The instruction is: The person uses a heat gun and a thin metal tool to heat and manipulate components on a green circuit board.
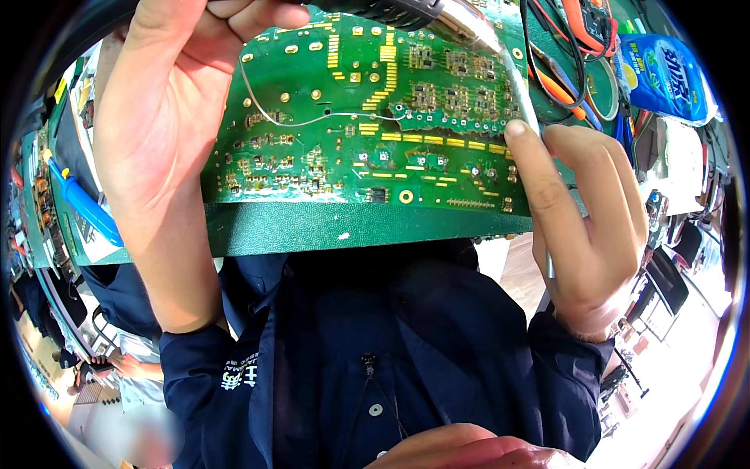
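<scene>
Head view shows the left hand (160,117) at ten o'clock pinching a thin wire (312,119) over the green circuit board (344,148) at twelve o'clock, while the right hand (582,219) at three o'clock grips shiny tweezers (525,109) touching the board.

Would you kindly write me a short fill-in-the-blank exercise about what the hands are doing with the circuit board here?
1. The circuit board that the hands work on is ____ in colour.
2. The left hand holds a thin ____ that runs across the board.
3. The right hand grips a slim tool whose shaft slants up across the board's ____ edge.
4. The blue-handled tool lies to the person's ____.

Missing words: green; wire; right; left
</scene>
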Available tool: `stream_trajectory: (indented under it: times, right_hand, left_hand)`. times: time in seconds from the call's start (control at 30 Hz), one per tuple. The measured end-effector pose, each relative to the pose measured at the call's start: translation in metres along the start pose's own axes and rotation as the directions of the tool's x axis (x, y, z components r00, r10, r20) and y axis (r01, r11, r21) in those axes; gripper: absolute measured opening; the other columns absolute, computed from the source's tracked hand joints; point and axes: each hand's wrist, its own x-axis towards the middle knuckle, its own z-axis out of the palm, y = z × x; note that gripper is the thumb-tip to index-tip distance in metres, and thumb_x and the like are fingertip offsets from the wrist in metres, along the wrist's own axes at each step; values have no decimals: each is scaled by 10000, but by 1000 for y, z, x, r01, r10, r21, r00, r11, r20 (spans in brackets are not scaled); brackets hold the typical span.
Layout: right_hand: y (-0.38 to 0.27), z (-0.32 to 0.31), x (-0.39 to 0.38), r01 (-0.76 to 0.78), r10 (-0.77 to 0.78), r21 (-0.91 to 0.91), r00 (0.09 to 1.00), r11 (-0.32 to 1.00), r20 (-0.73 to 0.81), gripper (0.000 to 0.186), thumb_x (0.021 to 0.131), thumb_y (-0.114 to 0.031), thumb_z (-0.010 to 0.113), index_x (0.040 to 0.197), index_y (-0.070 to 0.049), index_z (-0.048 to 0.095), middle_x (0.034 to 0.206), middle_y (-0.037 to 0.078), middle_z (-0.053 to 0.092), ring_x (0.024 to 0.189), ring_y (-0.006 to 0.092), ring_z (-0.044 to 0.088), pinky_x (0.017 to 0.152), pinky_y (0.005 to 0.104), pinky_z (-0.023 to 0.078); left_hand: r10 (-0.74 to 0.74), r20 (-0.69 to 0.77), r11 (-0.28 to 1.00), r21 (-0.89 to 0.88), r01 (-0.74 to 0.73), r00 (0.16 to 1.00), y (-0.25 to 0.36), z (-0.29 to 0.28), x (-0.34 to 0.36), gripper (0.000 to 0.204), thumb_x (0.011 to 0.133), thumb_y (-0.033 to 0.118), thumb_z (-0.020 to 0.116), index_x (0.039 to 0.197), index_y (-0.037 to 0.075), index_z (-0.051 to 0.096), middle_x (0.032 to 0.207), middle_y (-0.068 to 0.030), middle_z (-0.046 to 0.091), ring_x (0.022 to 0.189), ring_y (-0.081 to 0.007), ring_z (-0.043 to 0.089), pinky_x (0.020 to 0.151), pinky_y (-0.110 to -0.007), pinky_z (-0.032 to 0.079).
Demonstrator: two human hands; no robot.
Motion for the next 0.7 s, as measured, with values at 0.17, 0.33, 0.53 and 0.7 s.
stream_trajectory:
  times: [0.17,0.33,0.53,0.7]
  right_hand:
    - [4,-8,2,-34,43,101,994,994,-96,319,710,109,737,1025,64,711,832,158,654,731,269,653,642,327,523]
    - [7,-6,1,-10,23,146,996,989,-90,306,713,118,719,1016,76,706,816,154,646,710,260,637,622,334,508]
    - [7,-9,2,-11,15,152,1000,988,-23,293,708,126,703,997,77,709,813,155,631,711,260,625,622,338,498]
    - [10,-14,4,-66,71,216,997,974,-16,267,722,123,681,985,81,709,839,164,635,749,255,632,659,329,491]
  left_hand:
    - [-1,39,1000,7,1,999,0,-7,5,505,1058,428,430,1310,-2,508,1302,-273,605,1189,-306,637,753,-274,643]
    - [-8,11,1000,-15,8,1000,2,4,1,499,1055,429,438,1303,3,514,1298,-268,608,1184,-298,640,754,-272,641]
    - [-20,8,1000,4,20,1000,2,4,-2,495,1053,432,445,1297,8,520,1296,-262,611,1179,-290,643,760,-271,638]
    - [-26,5,1000,8,26,1000,3,5,-2,491,1051,434,451,1291,13,524,1294,-257,614,1175,-284,645,766,-270,636]
